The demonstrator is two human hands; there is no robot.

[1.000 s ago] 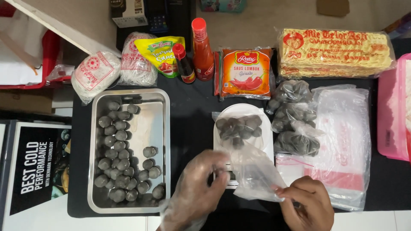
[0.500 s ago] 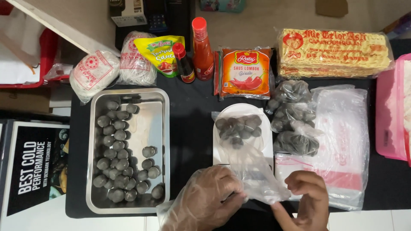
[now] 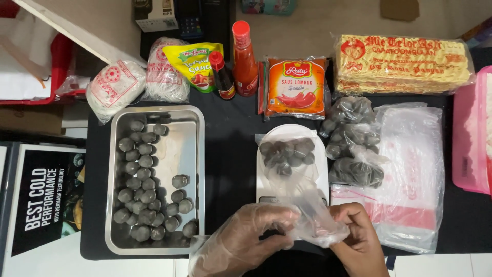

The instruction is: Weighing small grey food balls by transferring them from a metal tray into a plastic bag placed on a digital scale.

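My left hand [image 3: 245, 237], in a thin clear glove, and my bare right hand [image 3: 359, 233] both pinch the open end of a clear plastic bag [image 3: 312, 215] near the table's front edge. The bag's far part lies on a small white scale [image 3: 266, 177] and holds several grey meatballs [image 3: 287, 154]. To the left stands a steel tray [image 3: 195, 154] with many loose grey meatballs [image 3: 143, 190]. Right of the scale lie filled bags of meatballs [image 3: 353, 143].
A stack of empty plastic bags [image 3: 415, 174] lies at the right, a pink container [image 3: 469, 133] beyond it. Along the back stand sauce bottles [image 3: 245, 59], sauce pouches [image 3: 296, 87], noodle packs [image 3: 402, 64] and white vermicelli bags [image 3: 114, 84]. The black cloth [image 3: 230, 154] covers the table.
Both hands have drawn closer together on the bag's mouth, gathering the plastic. The meatballs on the scale and in the tray have not moved.
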